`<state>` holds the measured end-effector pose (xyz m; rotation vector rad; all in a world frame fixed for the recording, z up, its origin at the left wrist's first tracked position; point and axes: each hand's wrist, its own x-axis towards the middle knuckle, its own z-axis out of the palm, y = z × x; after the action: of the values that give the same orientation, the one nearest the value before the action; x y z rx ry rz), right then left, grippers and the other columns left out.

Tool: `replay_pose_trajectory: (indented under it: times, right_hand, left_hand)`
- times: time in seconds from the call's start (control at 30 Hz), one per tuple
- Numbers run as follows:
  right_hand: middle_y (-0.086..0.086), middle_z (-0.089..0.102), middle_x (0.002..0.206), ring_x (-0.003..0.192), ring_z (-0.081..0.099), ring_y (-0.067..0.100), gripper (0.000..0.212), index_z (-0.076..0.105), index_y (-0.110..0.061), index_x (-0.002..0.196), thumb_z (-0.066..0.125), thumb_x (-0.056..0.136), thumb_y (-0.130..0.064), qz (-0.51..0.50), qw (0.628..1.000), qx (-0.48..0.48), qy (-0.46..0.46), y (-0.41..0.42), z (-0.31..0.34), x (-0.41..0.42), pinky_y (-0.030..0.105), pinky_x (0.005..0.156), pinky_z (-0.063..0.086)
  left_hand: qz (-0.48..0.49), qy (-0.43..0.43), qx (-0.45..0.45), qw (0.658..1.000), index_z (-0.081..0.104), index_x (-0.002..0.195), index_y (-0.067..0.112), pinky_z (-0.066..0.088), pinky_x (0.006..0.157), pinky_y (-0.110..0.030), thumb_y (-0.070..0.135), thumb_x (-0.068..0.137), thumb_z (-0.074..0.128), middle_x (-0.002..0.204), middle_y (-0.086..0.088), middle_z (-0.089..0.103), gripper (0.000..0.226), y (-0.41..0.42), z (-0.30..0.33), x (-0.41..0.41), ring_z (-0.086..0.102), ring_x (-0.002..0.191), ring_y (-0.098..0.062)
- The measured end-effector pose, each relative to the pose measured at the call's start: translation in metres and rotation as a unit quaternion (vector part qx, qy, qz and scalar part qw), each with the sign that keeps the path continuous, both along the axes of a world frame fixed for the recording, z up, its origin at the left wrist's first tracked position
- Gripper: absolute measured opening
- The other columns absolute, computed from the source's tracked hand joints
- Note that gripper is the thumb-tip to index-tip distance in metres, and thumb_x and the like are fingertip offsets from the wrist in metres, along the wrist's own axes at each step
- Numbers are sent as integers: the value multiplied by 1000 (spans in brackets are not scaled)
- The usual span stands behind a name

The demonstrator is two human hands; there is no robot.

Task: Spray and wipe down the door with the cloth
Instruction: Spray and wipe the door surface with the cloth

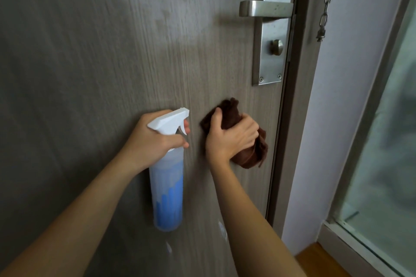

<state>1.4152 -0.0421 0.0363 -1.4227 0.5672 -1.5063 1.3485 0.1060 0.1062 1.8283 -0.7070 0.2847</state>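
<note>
A grey wood-grain door [101, 51] fills most of the view, with a paler damp patch high up near the handle. My left hand [150, 139] grips the neck of a clear spray bottle [167, 191] holding blue liquid, a finger on its white trigger head, nozzle pointing right toward the door. My right hand [229, 139] grips a bunched brown cloth [249, 155] and presses it against the door below the lock plate, close to the door's right edge.
A steel lever handle [263, 8] and lock plate with a thumb-turn knob [276, 47] sit above the cloth. A door chain [325, 7] hangs on the frame. At right are a white wall [333, 119], a frosted glass panel [382, 141] and a strip of wooden floor [315, 258].
</note>
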Motion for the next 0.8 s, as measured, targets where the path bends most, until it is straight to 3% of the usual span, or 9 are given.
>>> replay_pose_trajectory:
  times: [0.13, 0.27, 0.4, 0.5, 0.6, 0.7, 0.8]
  right_hand:
    - [4, 45, 100, 107, 45, 32, 71, 55, -5, 103, 47, 71, -68, 24, 991, 125, 34, -19, -30, -4, 48, 99, 31]
    - [3, 42, 110, 119, 38, 30, 65, 52, -8, 111, 51, 76, -63, 58, 975, 200, 71, -22, -6, -9, 50, 107, 22]
    - [-3, 36, 103, 112, 39, 26, 67, 51, -12, 106, 42, 70, -68, 51, 993, 86, 55, -23, 37, -5, 48, 103, 24]
    - [2, 44, 100, 105, 43, 27, 60, 52, -11, 98, 47, 72, -65, 30, 999, -20, 27, -23, 49, 1, 48, 100, 29]
    - [7, 48, 98, 100, 46, 28, 58, 54, -8, 95, 53, 73, -62, 13, 998, -67, 1, -30, 36, 4, 47, 95, 34]
    - [16, 51, 102, 104, 48, 35, 69, 55, -4, 99, 45, 71, -66, 3, 999, 34, 32, -52, 9, 3, 48, 92, 34]
    - [15, 49, 112, 113, 43, 34, 74, 51, -4, 107, 37, 72, -68, 20, 987, 149, 62, -64, -3, -2, 49, 101, 28]
  left_hand:
    - [-2, 1, 8, 1000, 67, 76, 5, 46, 69, -31, 2, 55, 75, 87, -14, 68, 22, 0, -1, -1, 61, 78, -19]
    - [3, 5, 1, 1000, 67, 75, 8, 47, 69, -33, 3, 56, 75, 86, -13, 69, 21, 0, -2, 0, 61, 78, -18]
    - [2, 6, 0, 1000, 68, 75, 10, 48, 69, -32, 3, 56, 75, 87, -11, 70, 21, 0, -4, 1, 62, 78, -16]
    - [-2, 10, 1, 1000, 68, 75, 12, 48, 70, -34, 4, 57, 76, 87, -10, 70, 21, 0, -4, 1, 63, 79, -17]
    - [-8, 11, -2, 1000, 67, 73, 12, 48, 70, -36, 3, 57, 75, 88, -7, 70, 20, 4, -4, 1, 63, 81, -17]
    - [-2, 6, -9, 1000, 68, 74, 11, 47, 69, -33, 4, 57, 75, 85, -5, 70, 20, 10, -6, -2, 63, 80, -14]
    - [-7, 3, -13, 1000, 68, 74, 9, 48, 70, -28, 3, 56, 75, 83, -4, 70, 20, 15, -6, -7, 63, 80, -11]
